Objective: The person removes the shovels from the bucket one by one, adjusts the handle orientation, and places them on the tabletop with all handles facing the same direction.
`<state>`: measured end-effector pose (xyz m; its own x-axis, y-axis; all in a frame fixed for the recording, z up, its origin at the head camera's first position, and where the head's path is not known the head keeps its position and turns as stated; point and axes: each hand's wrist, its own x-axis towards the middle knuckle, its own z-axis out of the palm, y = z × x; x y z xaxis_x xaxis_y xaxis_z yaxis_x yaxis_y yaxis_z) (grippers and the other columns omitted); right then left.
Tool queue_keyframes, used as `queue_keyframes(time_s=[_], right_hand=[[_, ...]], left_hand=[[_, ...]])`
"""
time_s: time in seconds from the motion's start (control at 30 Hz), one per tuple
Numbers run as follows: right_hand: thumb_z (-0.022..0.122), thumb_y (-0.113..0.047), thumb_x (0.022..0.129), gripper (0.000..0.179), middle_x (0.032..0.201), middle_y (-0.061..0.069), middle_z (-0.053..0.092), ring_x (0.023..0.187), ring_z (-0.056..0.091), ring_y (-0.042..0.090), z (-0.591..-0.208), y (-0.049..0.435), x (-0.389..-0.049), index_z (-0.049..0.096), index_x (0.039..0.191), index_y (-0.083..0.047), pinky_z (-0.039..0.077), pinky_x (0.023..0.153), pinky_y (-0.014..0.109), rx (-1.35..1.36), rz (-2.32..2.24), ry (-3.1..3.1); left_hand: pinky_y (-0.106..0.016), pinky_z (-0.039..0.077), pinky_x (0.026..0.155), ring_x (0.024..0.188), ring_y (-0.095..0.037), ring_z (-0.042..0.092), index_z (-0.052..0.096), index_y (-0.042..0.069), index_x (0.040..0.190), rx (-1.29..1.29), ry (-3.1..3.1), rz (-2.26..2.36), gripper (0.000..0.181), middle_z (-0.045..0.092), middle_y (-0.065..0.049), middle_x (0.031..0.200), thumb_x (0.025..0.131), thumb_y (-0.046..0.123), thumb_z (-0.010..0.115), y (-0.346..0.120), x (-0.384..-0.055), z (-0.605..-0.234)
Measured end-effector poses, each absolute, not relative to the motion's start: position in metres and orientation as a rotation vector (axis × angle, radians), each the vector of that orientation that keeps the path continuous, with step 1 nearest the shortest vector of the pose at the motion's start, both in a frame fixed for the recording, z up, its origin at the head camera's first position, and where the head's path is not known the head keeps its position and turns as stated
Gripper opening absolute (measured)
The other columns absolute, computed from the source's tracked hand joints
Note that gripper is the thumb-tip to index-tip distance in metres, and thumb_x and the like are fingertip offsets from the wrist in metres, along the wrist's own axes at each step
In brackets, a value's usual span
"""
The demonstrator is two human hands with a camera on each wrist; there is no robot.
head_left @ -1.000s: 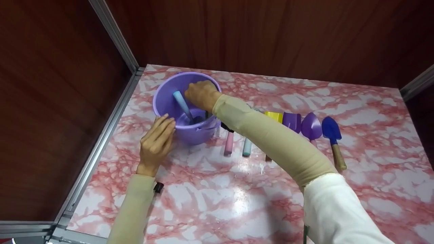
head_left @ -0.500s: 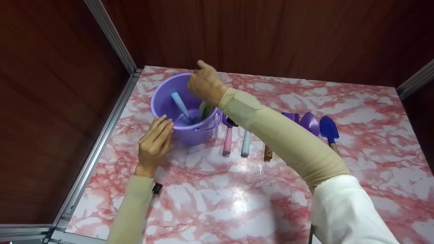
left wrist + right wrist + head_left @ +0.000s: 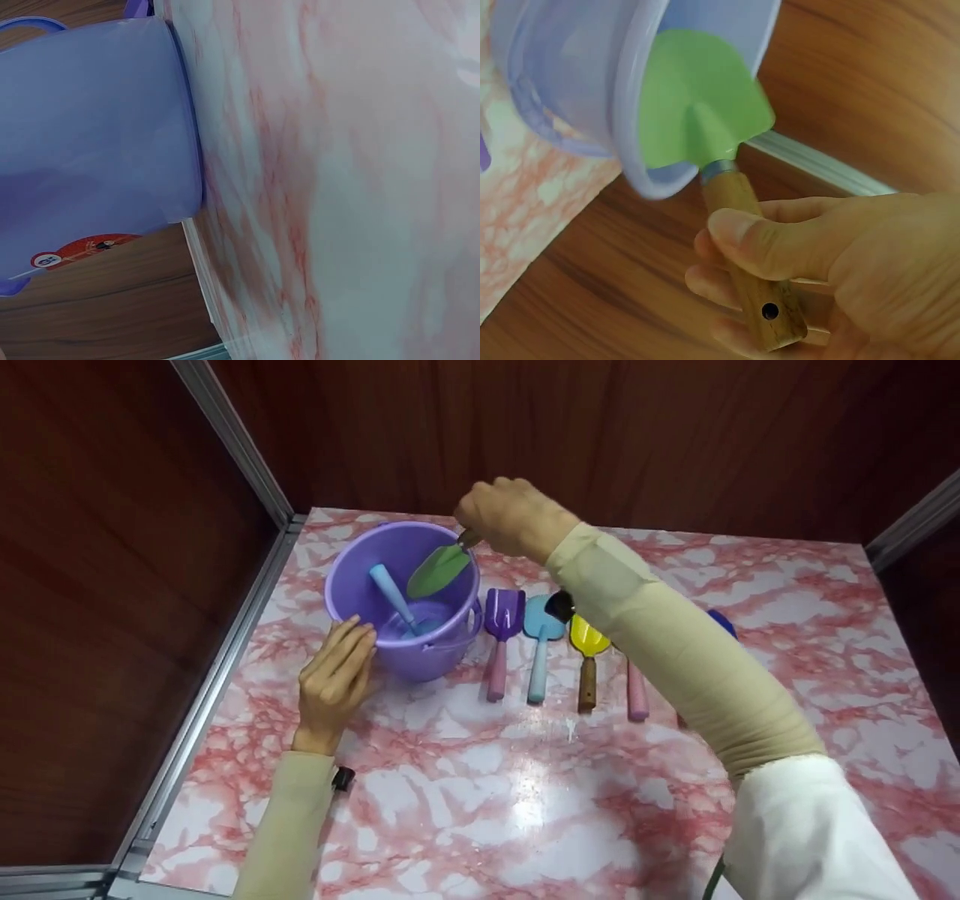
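Note:
A purple bucket (image 3: 424, 661) stands at the left of the table. Inside it a tool with a light blue handle (image 3: 391, 591) leans, its lower end hard to make out. Over the bucket's right rim my right hand (image 3: 517, 516) grips a hand trowel (image 3: 439, 571) with a green blade. The right wrist view shows the trowel's wooden handle (image 3: 735, 199) between thumb and fingers, with the blade across the bucket mouth. My left hand (image 3: 334, 682) rests on the bucket's near left rim with its fingers extended. In the left wrist view only the bucket wall (image 3: 90, 127) shows, not the hand.
Right of the bucket lie a purple scoop (image 3: 505, 613), a light blue shovel (image 3: 540, 619) and a yellow scoop (image 3: 589, 637) in a row. Beyond them are a pink handle (image 3: 637, 691) and a dark blue blade (image 3: 721, 622), partly behind the right arm. Brown panels (image 3: 600, 427) enclose the table.
My right hand has risen out of the bucket and moved right, bringing the green trowel up to the rim. My left hand has stayed on the rim.

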<state>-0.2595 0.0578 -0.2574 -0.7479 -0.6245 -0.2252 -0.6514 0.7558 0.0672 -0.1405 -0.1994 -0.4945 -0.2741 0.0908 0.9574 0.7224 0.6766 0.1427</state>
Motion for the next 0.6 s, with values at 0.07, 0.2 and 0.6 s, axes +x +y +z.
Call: queue_keyframes(time_s=[0.07,0.2,0.6], right_hand=[[0.065,-0.008,0.107,0.021,0.122,0.014,0.074,0.097,0.071,0.031,-0.256,0.069,-0.261,0.072,0.127,-0.007,0.067,0.088,0.044,-0.977,0.098,2.737],[0.061,-0.006,0.107,0.019,0.120,0.015,0.072,0.098,0.067,0.030,-0.260,0.090,-0.263,0.069,0.124,-0.005,0.064,0.088,0.045,-0.992,-0.089,2.694],[0.062,0.001,0.105,0.033,0.130,0.018,0.072,0.116,0.069,0.033,-0.290,0.153,-0.268,0.068,0.137,-0.002,0.062,0.104,0.050,-1.184,-0.604,2.557]], left_hand=[[-0.054,0.058,0.111,0.115,-0.041,0.075,0.081,-0.002,0.115,-0.650,-1.764,-0.705,0.018,0.080,-0.021,0.115,0.101,0.006,0.073,-0.202,-0.141,-0.494],[-0.053,0.058,0.112,0.114,-0.041,0.076,0.081,-0.002,0.113,-0.642,-1.757,-0.715,0.017,0.080,-0.021,0.113,0.101,0.007,0.073,-0.205,-0.139,-0.495],[-0.052,0.058,0.112,0.112,-0.040,0.076,0.081,-0.003,0.110,-0.600,-1.722,-0.719,0.016,0.080,-0.022,0.111,0.101,0.009,0.074,-0.208,-0.135,-0.498]])
